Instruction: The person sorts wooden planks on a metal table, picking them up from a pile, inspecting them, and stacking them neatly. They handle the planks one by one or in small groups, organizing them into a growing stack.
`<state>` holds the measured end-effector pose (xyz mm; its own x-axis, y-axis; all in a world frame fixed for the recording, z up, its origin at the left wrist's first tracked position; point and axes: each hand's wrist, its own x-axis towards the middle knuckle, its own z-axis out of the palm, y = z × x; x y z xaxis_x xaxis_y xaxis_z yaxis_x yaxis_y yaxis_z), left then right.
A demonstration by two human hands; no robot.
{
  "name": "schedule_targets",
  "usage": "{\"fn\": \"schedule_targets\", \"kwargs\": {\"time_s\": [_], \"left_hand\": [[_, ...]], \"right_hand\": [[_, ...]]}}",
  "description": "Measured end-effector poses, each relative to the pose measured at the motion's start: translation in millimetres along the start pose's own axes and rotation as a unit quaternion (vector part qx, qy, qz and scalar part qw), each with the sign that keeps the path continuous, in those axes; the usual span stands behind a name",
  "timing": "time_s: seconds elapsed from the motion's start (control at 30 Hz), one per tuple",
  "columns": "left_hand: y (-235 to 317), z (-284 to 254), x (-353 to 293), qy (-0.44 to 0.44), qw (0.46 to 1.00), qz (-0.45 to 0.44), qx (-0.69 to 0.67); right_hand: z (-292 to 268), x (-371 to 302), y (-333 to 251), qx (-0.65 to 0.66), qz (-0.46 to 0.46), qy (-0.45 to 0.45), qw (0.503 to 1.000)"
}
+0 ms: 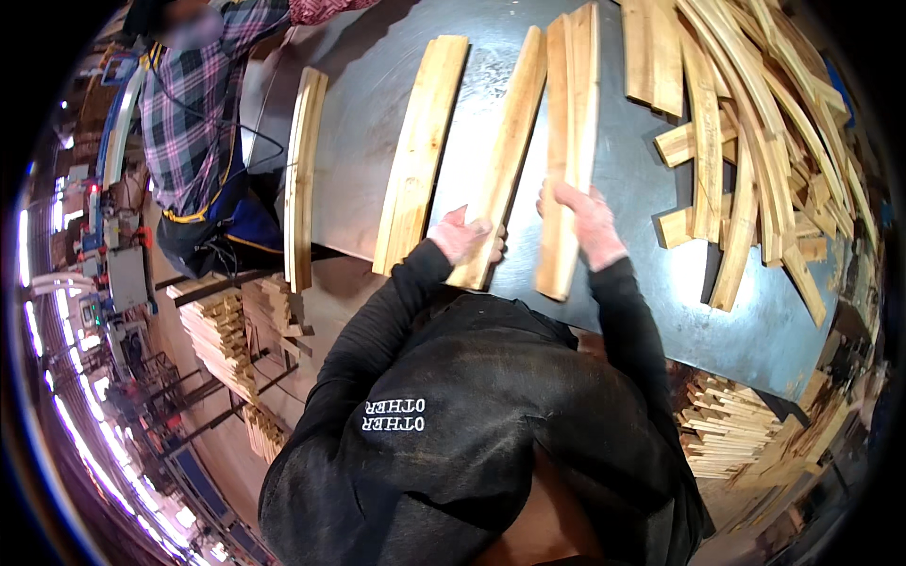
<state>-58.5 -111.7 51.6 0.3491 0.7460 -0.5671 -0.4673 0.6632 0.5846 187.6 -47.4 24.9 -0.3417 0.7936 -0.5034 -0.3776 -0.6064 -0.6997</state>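
My left hand (462,238) is closed around the near end of a long wooden board (505,160), thumb on top and fingers curled under its right edge. My right hand (587,224) grips the near part of another wooden board (561,123), its thumb over the top face. That board seems to lie along a second strip at its right side. Both boards point away from me over a grey metal table (363,189). Left of my left hand lies a wider pair of boards (422,156), side by side.
A narrow board (304,179) overhangs the table's left edge, near a co-worker in a plaid shirt (193,132). A jumbled pile of wooden strips (755,141) covers the right side. Stacked boards stand below at left (219,335) and right (722,429).
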Motion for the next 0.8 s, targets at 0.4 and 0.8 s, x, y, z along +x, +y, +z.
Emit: {"fn": "schedule_targets", "kwargs": {"time_s": [0.4,0.8], "left_hand": [[36.7,-68.9,-26.4,0.413,0.693,0.120,0.579],[46.4,-69.7,-40.8,0.324,0.753,-0.087,0.567]], "right_hand": [[101.2,38.9,51.3,-0.534,-0.118,0.223,0.807],[121.7,40.7,50.8,-0.561,-0.066,0.250,0.786]]}}
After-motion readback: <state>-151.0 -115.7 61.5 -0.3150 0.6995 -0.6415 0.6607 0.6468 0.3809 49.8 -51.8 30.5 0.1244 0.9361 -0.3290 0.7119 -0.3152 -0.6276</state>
